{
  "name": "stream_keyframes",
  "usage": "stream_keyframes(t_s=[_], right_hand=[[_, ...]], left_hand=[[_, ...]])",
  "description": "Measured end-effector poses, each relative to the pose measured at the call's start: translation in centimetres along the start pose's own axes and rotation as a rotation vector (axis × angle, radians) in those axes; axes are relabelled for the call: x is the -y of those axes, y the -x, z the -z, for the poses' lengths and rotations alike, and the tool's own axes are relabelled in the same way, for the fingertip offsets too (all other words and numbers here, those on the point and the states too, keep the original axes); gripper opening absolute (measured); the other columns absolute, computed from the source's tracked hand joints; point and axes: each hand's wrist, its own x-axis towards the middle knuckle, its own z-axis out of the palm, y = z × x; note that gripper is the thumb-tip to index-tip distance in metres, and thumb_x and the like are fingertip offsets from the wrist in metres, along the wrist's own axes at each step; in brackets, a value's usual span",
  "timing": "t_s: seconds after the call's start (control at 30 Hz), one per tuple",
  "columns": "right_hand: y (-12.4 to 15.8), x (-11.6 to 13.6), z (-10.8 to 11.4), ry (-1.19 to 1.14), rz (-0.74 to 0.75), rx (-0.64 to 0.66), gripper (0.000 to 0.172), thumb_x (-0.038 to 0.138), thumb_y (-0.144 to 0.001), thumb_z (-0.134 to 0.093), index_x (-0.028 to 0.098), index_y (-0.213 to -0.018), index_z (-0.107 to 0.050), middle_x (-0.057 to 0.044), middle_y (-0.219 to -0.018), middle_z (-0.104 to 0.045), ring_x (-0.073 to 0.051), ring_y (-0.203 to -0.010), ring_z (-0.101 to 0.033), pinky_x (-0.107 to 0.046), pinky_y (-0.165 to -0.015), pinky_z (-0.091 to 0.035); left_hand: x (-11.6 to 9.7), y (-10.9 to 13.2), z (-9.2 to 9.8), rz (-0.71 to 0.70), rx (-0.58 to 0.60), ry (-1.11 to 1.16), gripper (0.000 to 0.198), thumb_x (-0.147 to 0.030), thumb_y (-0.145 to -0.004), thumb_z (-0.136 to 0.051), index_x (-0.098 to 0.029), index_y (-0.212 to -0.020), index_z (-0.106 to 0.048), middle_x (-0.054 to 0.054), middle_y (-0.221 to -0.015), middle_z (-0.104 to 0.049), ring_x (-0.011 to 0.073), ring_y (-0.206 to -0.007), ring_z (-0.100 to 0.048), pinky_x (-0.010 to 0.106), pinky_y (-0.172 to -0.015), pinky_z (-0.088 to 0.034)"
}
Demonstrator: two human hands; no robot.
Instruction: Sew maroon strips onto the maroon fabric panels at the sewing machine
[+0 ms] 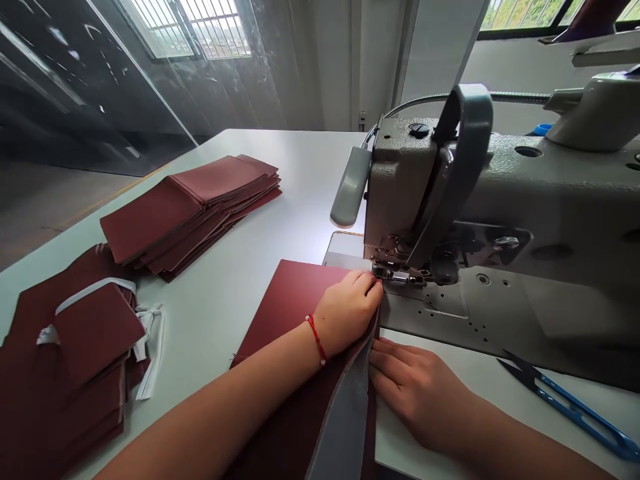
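Maroon sheeting (283, 303) lies lower centre, its long axis running from the frame's bottom upward, far end at the sewing machine (400, 193). The left hand (349, 305) presses down on it, seemingly steadying; the right hand (417, 385), fingers extended, touches its lifted edge, perhaps aligning. Whether either pinches, I cannot tell.

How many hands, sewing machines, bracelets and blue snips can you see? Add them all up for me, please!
Hands: 2 (left hand, right hand)
Sewing machine: 1
Red bracelet: 1
Blue snips: 1
Total: 5
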Motion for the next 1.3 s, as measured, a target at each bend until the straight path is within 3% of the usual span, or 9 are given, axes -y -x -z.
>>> stream_keyframes(t_s=[0.43, 0.63, 0.77, 0.97, 1.1, 1.3], right_hand=[[0.2, 0.3, 0.3, 0.057, -0.003, -0.042, 0.035, 0.000, -0.086, -0.034, 0.009, -0.082, -0.068, -0.014, -0.086, -0.067, -0.024, -0.098, -0.064, -0.035, -0.094, -0.053], [-0.1, 0.5, 0.2, 0.092, -0.011, -0.051, 0.034, -0.001, -0.082, -0.035, 0.011, -0.078, -0.067, -0.015, -0.086, -0.067, -0.025, -0.096, -0.065, -0.036, -0.092, -0.054], [-0.2, 0.4, 0.0, 0.102, -0.004, -0.073, 0.033, 0.000, -0.082, -0.036, 0.012, -0.077, -0.066, -0.014, -0.085, -0.067, -0.024, -0.092, -0.065, -0.035, -0.089, -0.055], [-0.1, 0.6, -0.5, 0.108, -0.003, -0.061, 0.030, 0.001, -0.081, -0.039, 0.011, -0.074, -0.066, -0.012, -0.082, -0.065, -0.024, -0.089, -0.064, -0.035, -0.093, -0.052], [-0.2, 0.6, -0.3, 0.094, -0.015, -0.064, 0.031, 0.001, -0.081, -0.038, 0.012, -0.072, -0.065, -0.012, -0.079, -0.064, -0.023, -0.086, -0.063, -0.034, -0.093, -0.052], [0.1, -0.3, -0.6, 0.043, -0.070, -0.022, 0.029, 0.004, -0.085, -0.038, 0.014, -0.074, -0.063, -0.012, -0.085, -0.065, -0.023, -0.090, -0.062, -0.037, -0.091, -0.052]], left_hand=[[-0.4, -0.2, 0.3, 0.055, 0.051, 0.047, 0.014, -0.015, -0.092, -0.051, -0.015, -0.094, -0.065, 0.007, -0.103, -0.066, 0.0210, -0.095, -0.060, 0.030, -0.077, -0.055], [-0.6, -0.6, 0.0, 0.063, 0.032, 0.034, 0.014, -0.013, -0.091, -0.052, -0.016, -0.086, -0.064, 0.005, -0.094, -0.065, 0.0188, -0.086, -0.060, 0.025, -0.065, -0.050], [-0.8, -0.8, -0.4, 0.164, 0.018, 0.014, 0.022, -0.017, -0.095, -0.046, -0.018, -0.080, -0.062, 0.003, -0.086, -0.063, 0.0155, -0.071, -0.057, 0.024, -0.052, -0.040], [-1.0, -0.4, -0.3, 0.193, -0.060, -0.010, 0.023, -0.019, -0.094, -0.047, -0.019, -0.075, -0.060, 0.000, -0.076, -0.061, 0.0132, -0.065, -0.053, 0.026, -0.052, -0.034], [-0.7, -0.4, -0.4, 0.129, -0.154, -0.042, 0.020, -0.017, -0.091, -0.053, -0.019, -0.073, -0.061, 0.001, -0.075, -0.061, 0.0150, -0.066, -0.053, 0.028, -0.052, -0.033], [0.2, -1.3, -0.9, -0.048, -0.174, -0.082, 0.016, -0.015, -0.088, -0.055, -0.016, -0.075, -0.064, 0.004, -0.074, -0.061, 0.0193, -0.069, -0.056, 0.033, -0.063, -0.044]])
